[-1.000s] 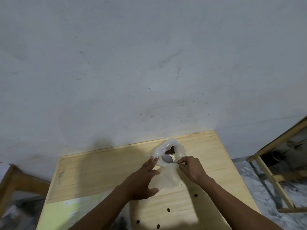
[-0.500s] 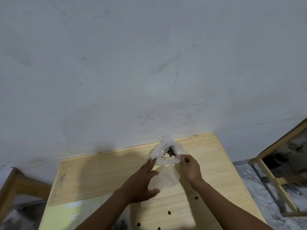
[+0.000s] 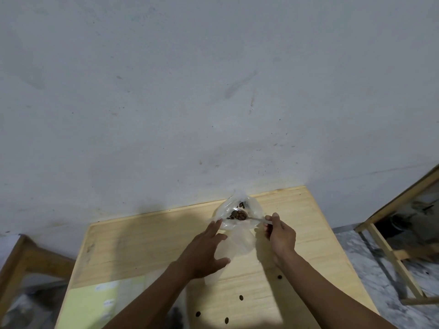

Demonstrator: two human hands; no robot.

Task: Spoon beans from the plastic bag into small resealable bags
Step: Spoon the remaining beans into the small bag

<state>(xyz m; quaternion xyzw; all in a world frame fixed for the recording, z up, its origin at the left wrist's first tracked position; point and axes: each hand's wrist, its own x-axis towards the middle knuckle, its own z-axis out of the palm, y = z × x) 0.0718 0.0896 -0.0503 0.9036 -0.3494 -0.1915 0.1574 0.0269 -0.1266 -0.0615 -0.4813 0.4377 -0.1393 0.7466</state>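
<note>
Two hands: right hand [image 3: 280,233] pinches spoon [image 3: 247,216]; left hand [image 3: 204,252] spread on clear bag [image 3: 237,243], edges indistinct.

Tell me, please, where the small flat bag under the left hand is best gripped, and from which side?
Grip the small bag at its far edge, beside the big bag, coming from the left. It lies flat on the table, so only an edge can be pinched. The left hand already rests on its left side, and the right hand holds the loaded spoon. Which end opens is unclear.

Pale matt wooden table [image 3: 147,245], glossy clear plastic bag [image 3: 255,207], shiny metal spoon [image 3: 251,218], scuffed matt wall [image 3: 213,91]
</note>
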